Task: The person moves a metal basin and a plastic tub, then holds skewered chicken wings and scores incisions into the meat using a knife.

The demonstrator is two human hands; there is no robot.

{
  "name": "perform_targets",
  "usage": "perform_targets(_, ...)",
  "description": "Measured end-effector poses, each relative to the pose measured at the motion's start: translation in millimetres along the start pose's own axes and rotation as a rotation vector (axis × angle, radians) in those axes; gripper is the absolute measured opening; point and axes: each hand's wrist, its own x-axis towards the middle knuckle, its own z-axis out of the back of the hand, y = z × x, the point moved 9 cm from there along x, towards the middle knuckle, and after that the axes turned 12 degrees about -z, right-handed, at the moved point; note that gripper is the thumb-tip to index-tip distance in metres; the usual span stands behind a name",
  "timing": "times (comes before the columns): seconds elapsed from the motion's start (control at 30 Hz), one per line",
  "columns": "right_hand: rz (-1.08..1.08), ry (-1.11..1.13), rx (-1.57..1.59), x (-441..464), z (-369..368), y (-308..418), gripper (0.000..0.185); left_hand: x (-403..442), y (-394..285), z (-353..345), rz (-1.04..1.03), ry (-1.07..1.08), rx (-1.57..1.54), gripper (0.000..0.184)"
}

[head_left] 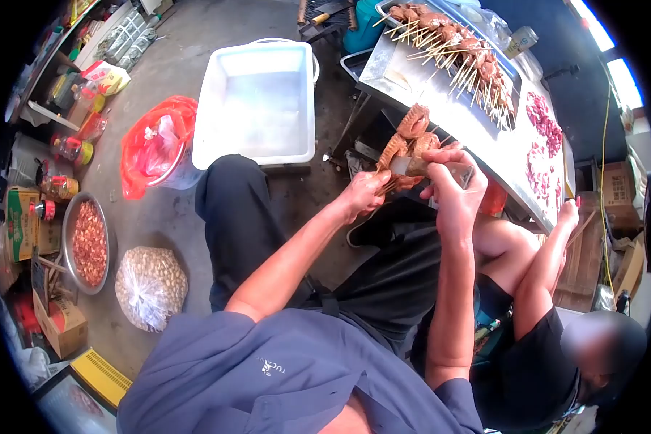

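Note:
Several skewers of brown meat (394,150) are bunched together in front of me, their sticks gathered in my left hand (364,194), whose fingers are wrapped round them. My right hand (452,188) is closed on a tool with a wooden-looking part and a flat metal part (461,173), close beside the meat. Its exact shape is partly hidden by my fingers. Beyond my hands, a metal table (430,94) bears a tray piled with more skewered meat (459,47), the sticks pointing toward me.
A white tub (260,101) stands ahead. To the left are a red bag in a bucket (159,148), a metal bowl of reddish pieces (90,242) and a bag of peanuts (150,288). Small red meat pieces (541,163) lie on the table. Another person (535,340) sits at right.

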Motion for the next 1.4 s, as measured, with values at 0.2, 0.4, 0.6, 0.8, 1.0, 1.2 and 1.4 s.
perform_targets(0.2,-0.029,0.047,0.033,25,1,-14,0.007,4,10,2,0.018,0.014,-0.104,0.029)
perform_targets(0.4,-0.002,0.012,-0.059,4,-3,-3,0.007,1,6,-1,0.042,-0.007,-0.134,0.024)
perform_targets(0.6,-0.003,0.055,-0.010,-12,14,19,0.007,3,7,1,0.040,-0.020,-0.150,0.025)
perform_targets(0.8,0.069,-0.029,0.175,-25,35,25,0.008,4,7,-1,0.040,0.033,-0.161,0.026)
perform_targets(1.0,0.178,-0.123,0.225,-32,37,28,0.008,-1,8,-9,0.031,0.040,-0.183,0.029)
perform_targets(1.2,0.128,-0.085,-0.080,8,0,-24,0.010,-2,11,-10,0.016,0.014,-0.136,0.031)
perform_targets(1.4,0.048,-0.033,0.134,-10,12,-10,0.009,-15,4,-1,0.007,0.040,-0.097,0.026)
